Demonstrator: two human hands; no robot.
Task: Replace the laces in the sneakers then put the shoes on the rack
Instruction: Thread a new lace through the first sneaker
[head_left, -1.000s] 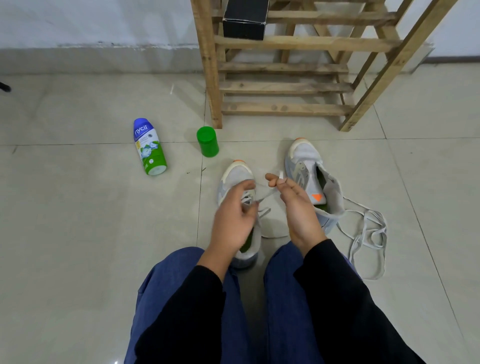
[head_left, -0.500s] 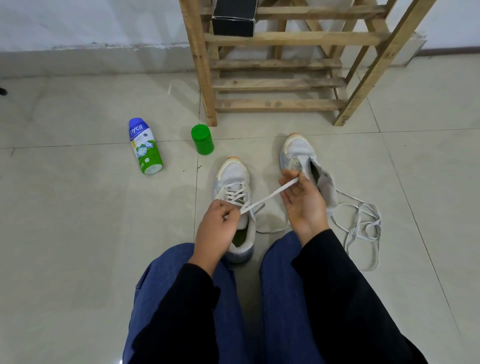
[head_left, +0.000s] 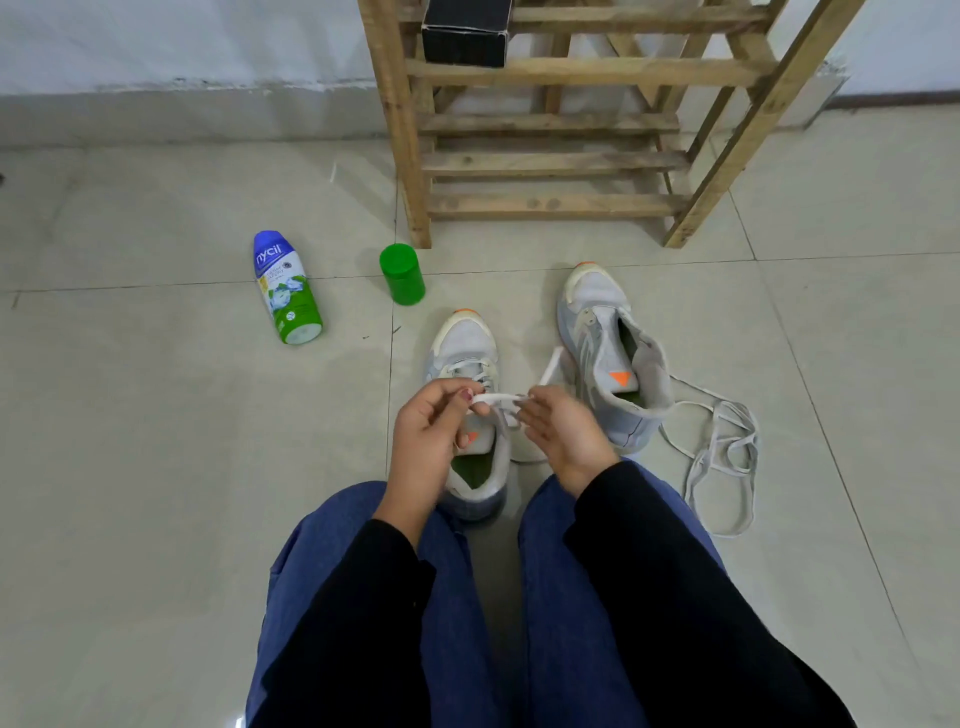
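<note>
Two grey-white sneakers stand on the tiled floor in front of my knees. The left sneaker (head_left: 467, 348) is partly laced with a white lace (head_left: 498, 398). My left hand (head_left: 428, 441) and my right hand (head_left: 563, 434) both pinch that lace above the shoe's tongue, holding a short stretch between them, and the lace's free end sticks up past my right hand. The right sneaker (head_left: 605, 338) has no lace and its tongue is folded open. A loose grey lace (head_left: 722, 447) lies in loops on the floor to its right. The wooden shoe rack (head_left: 550, 161) stands behind the shoes.
A blue, white and green bottle (head_left: 284, 288) lies on its side at the left. Its green cap (head_left: 401, 274) stands upright near the rack's left leg. A black box (head_left: 465, 28) sits on an upper rack shelf. A wall runs behind.
My hands have come together over the left sneaker. The lace, stretched diagonally toward the right shoe half a second ago, is now held short between both hands.
</note>
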